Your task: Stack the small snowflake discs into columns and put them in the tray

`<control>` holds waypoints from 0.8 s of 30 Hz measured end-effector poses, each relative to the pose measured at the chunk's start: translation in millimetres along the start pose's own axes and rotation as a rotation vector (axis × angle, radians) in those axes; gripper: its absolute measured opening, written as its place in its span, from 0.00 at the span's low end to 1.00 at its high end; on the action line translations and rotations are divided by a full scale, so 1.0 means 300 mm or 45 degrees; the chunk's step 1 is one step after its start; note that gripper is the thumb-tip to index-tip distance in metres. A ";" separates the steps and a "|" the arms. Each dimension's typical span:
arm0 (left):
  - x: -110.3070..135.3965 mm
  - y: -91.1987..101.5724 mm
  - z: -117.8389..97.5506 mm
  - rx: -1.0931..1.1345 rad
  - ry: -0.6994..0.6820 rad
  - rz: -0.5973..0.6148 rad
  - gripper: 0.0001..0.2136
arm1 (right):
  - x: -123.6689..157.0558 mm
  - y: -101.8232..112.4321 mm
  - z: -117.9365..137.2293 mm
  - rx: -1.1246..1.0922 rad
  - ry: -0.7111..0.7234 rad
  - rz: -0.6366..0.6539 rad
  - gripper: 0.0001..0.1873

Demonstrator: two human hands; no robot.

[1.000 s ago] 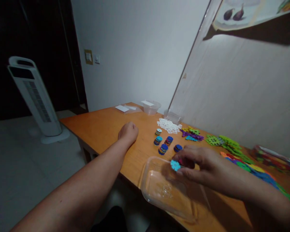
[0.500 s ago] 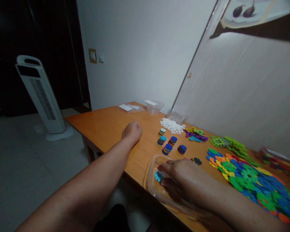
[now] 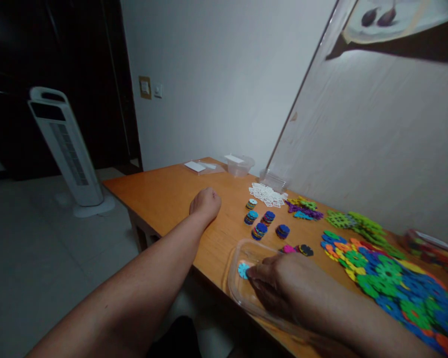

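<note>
My right hand (image 3: 280, 276) reaches down into a clear plastic container (image 3: 236, 298) at the table's front edge. Its thumb and fingertips are pinched together at the right edge of a light blue notched plastic disc (image 3: 243, 270), which lies low inside the container. My left hand (image 3: 206, 203) rests as a closed fist on the wooden table (image 3: 160, 191), with nothing showing in it. Between the hands stand small stacks of notched discs, among them a dark blue stack (image 3: 259, 231) and one topped with light blue (image 3: 251, 217).
A pink disc (image 3: 288, 248) and black discs (image 3: 305, 250) lie just beyond my right hand. A pile of colourful flower-shaped discs (image 3: 388, 273) spreads to the right. Farther back are white lattice pieces (image 3: 268, 194), green pieces (image 3: 366, 226) and a clear tub (image 3: 239, 166) by the wall.
My right hand's fingers have drawn closer together at the light blue disc's right edge, uncovering more of the disc. The pink disc shows more now. My left fist has stayed put.
</note>
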State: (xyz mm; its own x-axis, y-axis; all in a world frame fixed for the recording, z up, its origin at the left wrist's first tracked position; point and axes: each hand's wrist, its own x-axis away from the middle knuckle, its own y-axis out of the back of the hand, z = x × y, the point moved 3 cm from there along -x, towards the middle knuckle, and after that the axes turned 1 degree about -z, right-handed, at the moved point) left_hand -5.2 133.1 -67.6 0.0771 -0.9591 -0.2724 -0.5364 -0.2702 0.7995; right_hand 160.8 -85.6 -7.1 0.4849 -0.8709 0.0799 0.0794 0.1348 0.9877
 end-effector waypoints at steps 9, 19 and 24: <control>-0.004 -0.003 0.006 0.008 -0.021 -0.016 0.10 | 0.077 0.153 -0.215 -0.226 -0.250 -0.350 0.13; -0.007 -0.007 0.011 0.029 0.001 -0.026 0.09 | 0.068 0.079 -0.357 -0.378 -0.405 -0.076 0.18; -0.005 -0.001 0.008 0.029 0.009 -0.013 0.10 | 0.062 0.079 -0.359 -0.397 -0.404 -0.043 0.18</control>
State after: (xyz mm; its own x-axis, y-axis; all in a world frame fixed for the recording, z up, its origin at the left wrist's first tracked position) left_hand -7.2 134.7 -68.7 0.0887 -0.9569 -0.2765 -0.5545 -0.2780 0.7844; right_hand 265.4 -47.5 3.2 0.1904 -0.9725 0.1338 0.3730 0.1977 0.9065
